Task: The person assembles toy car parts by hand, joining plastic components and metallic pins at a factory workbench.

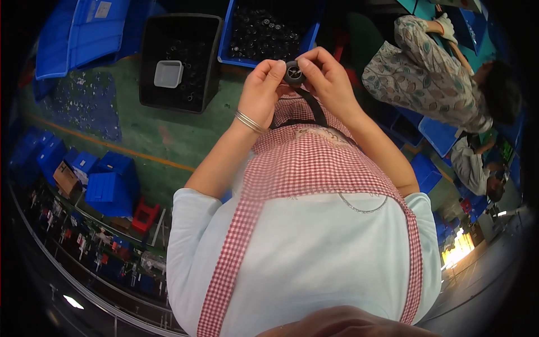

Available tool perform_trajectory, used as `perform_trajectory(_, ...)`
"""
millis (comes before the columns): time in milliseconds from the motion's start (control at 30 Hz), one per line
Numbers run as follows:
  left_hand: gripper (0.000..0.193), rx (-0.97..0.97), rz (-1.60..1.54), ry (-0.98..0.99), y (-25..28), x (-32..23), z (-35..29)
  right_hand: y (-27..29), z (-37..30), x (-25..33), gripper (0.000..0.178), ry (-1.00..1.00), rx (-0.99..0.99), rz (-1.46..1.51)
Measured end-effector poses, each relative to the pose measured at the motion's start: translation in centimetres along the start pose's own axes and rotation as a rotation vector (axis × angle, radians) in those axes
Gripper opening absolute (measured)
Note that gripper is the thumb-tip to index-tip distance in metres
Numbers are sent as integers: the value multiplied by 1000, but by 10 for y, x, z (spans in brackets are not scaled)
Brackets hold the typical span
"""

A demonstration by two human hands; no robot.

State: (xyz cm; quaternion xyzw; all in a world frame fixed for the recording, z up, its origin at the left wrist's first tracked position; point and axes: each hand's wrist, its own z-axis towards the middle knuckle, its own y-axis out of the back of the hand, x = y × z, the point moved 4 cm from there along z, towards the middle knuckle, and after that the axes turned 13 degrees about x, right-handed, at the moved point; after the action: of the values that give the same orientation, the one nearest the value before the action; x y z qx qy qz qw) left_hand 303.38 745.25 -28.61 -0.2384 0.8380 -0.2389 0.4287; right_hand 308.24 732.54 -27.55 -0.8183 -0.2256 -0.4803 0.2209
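Small round black wheel-like part with a pale hub (294, 73) is the centre of everything here, pinched between both hands right out in front of the red-and-white checked apron (314, 163). Only one view, the head camera looking straight down, so that's all there is to go on.

The left hand (263, 90) has its fingers curled in, thumb and fingertips closed on the left side of the part, with a couple of thin silver bangles (249, 122) sitting on that wrist. The right hand (325, 76) comes in from the other side, fingers bent over the top and right edge of the part, also gripping it. So both hands are closed on the same piece, neither one open.

Just beyond the part sits a blue plastic bin full of small dark round parts (269, 31). Left of that bin is a black square crate (179, 62) with more dark pieces and a small grey square tray (168, 73) lying inside it. Both stand on a green floor (146, 135) with a yellow line.

Right of the part, another person in a patterned leaf-print top (426, 73) is bent over blue bins. Well to the left of the apron there's a stack of blue plastic crates (109, 185).
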Motion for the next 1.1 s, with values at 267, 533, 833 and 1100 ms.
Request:
perform_trajectory(267,17,-171,289,-77,-46,-1,51,61,25,11,23,-61,66,31)
perform_trajectory(533,15,-260,-57,-69,-82,2,79,95,35,8,24,-55,97,204)
perform_trajectory(833,17,-198,443,-142,-38,-14,53,50,36,18,25,3,69,84)
perform_trajectory(1100,44,-6,327,-195,-22,-46,45,18,48,25,29,-49,-87,262)
